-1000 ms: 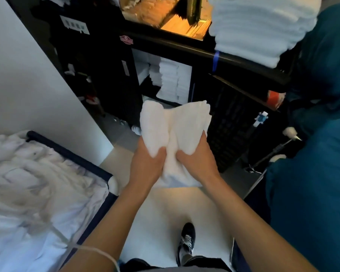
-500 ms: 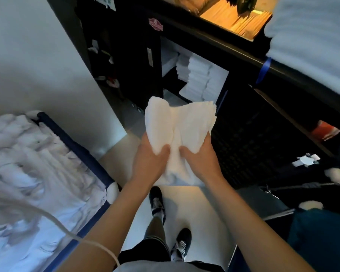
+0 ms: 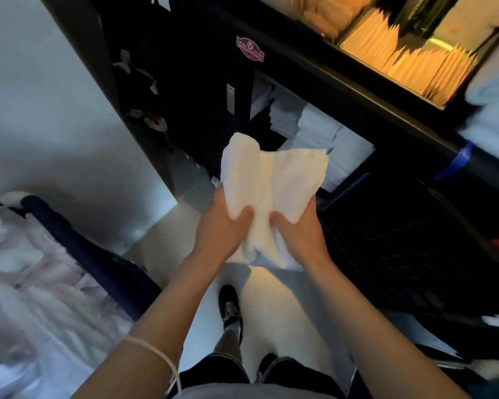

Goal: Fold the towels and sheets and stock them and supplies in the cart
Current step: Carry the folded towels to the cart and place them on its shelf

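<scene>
1. Step in hand – stocking, I judge, not folding: a white towel (image 3: 274,194) is already folded, if a bit loose, and is carried in front of the body toward the dark cart (image 3: 343,90).
2. Left hand (image 3: 224,226) grasps the towel's left part, thumb on top and fingers under the cloth. Right hand (image 3: 297,228) grasps the right part the same way, thumb on the near face. Both are clenched on the towel; neither is released.
3. Where the towel is: in the air, between the person and the cart, just in front of the cart's lower shelf opening. It does not touch the shelf yet.
4. On that shelf there are stacks of folded white linen (image 3: 326,139), far and a little right of the towel. Above, in the top tray, some tan paper supplies (image 3: 409,61). At near left, a bin with unfolded white laundry (image 3: 26,277).
5. Next move, approx.: bring the towel forward and down into the opening and lay it flat on a stack – edges in line with the ones below.
6. What it calls for: keep both grips until the towel rests, because the cloth is soft and the fold can open. The opening is low under the cart's dark bar, so the hands must go in under it.
</scene>
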`<action>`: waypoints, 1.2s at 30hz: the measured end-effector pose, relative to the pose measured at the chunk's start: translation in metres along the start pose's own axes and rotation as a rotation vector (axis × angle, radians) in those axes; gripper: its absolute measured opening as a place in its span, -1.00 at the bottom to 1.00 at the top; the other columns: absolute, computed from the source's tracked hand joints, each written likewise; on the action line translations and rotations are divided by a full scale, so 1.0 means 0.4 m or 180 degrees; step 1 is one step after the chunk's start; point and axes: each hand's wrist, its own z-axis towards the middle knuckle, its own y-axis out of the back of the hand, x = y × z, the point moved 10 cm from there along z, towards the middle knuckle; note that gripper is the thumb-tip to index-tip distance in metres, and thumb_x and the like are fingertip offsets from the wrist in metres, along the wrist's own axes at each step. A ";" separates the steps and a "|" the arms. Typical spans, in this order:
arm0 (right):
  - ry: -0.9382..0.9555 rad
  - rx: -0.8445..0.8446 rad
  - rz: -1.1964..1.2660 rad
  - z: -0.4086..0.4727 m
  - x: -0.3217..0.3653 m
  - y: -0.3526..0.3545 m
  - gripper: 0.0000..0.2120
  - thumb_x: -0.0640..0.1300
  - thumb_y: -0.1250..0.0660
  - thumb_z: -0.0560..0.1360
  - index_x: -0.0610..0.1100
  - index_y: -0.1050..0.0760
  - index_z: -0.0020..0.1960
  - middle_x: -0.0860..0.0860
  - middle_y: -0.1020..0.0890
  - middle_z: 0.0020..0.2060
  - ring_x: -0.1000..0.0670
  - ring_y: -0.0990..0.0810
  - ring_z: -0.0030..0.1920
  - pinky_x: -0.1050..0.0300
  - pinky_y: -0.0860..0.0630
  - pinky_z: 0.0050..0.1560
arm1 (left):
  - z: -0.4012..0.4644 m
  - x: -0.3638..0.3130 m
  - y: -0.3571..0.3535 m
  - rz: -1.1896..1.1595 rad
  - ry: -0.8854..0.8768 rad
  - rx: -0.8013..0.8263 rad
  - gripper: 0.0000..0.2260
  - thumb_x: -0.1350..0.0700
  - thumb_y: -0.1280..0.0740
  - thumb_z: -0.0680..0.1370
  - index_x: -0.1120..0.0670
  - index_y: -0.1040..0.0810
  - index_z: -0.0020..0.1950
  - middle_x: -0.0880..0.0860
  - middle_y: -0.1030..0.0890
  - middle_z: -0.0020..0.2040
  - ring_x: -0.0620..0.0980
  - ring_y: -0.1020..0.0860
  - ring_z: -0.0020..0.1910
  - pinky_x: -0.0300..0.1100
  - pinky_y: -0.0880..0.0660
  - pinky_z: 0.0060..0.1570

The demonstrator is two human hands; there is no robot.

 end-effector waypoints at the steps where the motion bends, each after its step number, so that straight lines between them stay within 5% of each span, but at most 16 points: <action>1: -0.0051 -0.0026 0.0155 0.023 0.007 -0.011 -0.16 0.24 -0.40 0.36 -0.02 -0.24 0.55 0.03 -0.51 0.36 0.06 -0.49 0.33 -0.02 -0.49 0.33 | 0.035 -0.001 0.001 -0.0009 -0.0031 0.0053 -0.28 -0.27 -0.26 0.50 -0.15 -0.12 0.62 0.03 -0.54 0.38 0.10 -0.56 0.23 -0.09 -0.43 0.03; 8: 0.0027 -0.0215 0.0123 0.183 0.032 -0.051 -0.24 0.04 -0.46 0.43 0.07 -0.23 0.55 0.14 -0.52 0.38 0.11 -0.52 0.34 -0.06 -0.52 0.33 | 0.244 -0.016 -0.026 0.0061 -0.0333 0.0280 -0.34 -0.16 -0.34 0.59 -0.12 -0.13 0.62 0.05 -0.49 0.44 0.11 -0.51 0.33 -0.14 -0.35 0.09; 16: -0.0030 -0.0752 0.0510 0.323 -0.034 -0.058 -0.23 -0.12 -0.48 0.49 0.01 -0.17 0.60 0.28 -0.50 0.20 0.55 -0.47 0.04 0.62 -0.40 -0.02 | 0.442 -0.039 -0.106 0.0337 -0.0559 0.0703 -0.35 -0.25 -0.30 0.55 -0.16 -0.15 0.57 0.08 -0.49 0.37 0.14 -0.53 0.29 0.15 -0.53 0.21; 25: -0.0032 -0.0813 0.0891 0.442 -0.063 -0.139 -0.26 -0.11 -0.49 0.52 -0.02 -0.19 0.58 0.17 -0.54 0.30 0.48 -0.52 0.10 0.59 -0.40 0.05 | 0.606 -0.045 -0.108 0.0583 -0.0633 0.0532 -0.38 -0.15 -0.32 0.58 -0.12 -0.20 0.61 0.11 -0.52 0.37 0.15 -0.53 0.29 0.10 -0.53 0.22; 29: 0.0013 -0.0639 0.0842 0.463 -0.058 -0.166 -0.38 -0.08 -0.47 0.50 0.25 -0.24 0.41 0.49 -0.58 0.10 0.45 -0.54 0.11 0.60 -0.41 0.00 | 0.619 -0.017 -0.087 0.0528 -0.0514 0.0428 -0.40 -0.09 -0.33 0.60 -0.14 -0.21 0.61 0.09 -0.52 0.38 0.14 -0.53 0.30 0.11 -0.52 0.24; 36: -0.0049 -0.0223 0.0733 0.449 -0.061 -0.203 -0.38 -0.06 -0.47 0.48 0.18 -0.27 0.44 0.61 -0.52 0.05 0.51 -0.51 0.07 0.63 -0.40 -0.07 | 0.527 0.061 -0.035 0.0081 -0.0290 0.0108 -0.42 -0.13 -0.35 0.60 -0.24 -0.21 0.57 -0.11 -0.47 0.40 -0.02 -0.47 0.32 0.02 -0.46 0.24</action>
